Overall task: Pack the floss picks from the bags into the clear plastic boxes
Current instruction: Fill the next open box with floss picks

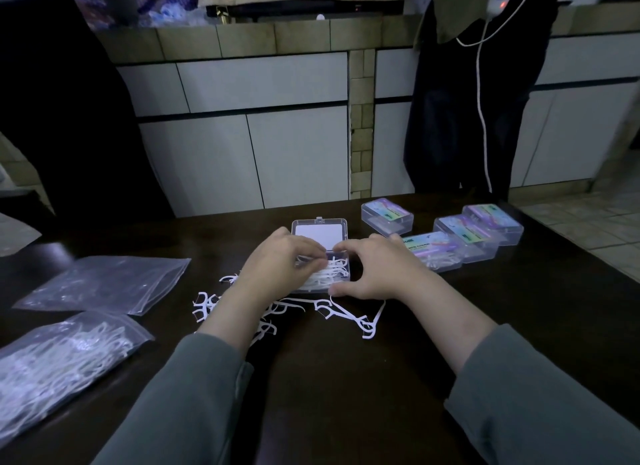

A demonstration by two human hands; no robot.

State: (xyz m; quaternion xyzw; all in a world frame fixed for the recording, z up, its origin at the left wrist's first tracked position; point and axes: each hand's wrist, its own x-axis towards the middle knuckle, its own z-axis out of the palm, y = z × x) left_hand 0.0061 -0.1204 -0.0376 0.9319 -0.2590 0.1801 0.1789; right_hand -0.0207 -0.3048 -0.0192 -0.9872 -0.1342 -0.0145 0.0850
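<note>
An open clear plastic box (pixel 341 262) lies mid-table with its lid (pixel 319 234) folded back and white floss picks inside. My left hand (pixel 277 260) rests over the box's left side, fingers curled on the picks in it. My right hand (pixel 375 269) grips the box's right end between thumb and fingers. Loose floss picks (pixel 349 314) are scattered on the dark table in front of the box and under my left wrist. A full bag of floss picks (pixel 59 357) lies at the near left.
Flat, seemingly empty plastic bags (pixel 104 283) lie left of the box. Several closed clear boxes with colourful labels (pixel 464 234) sit to the right near the table's far edge. A person in dark clothes (pixel 474 118) stands beyond the table before white cabinets.
</note>
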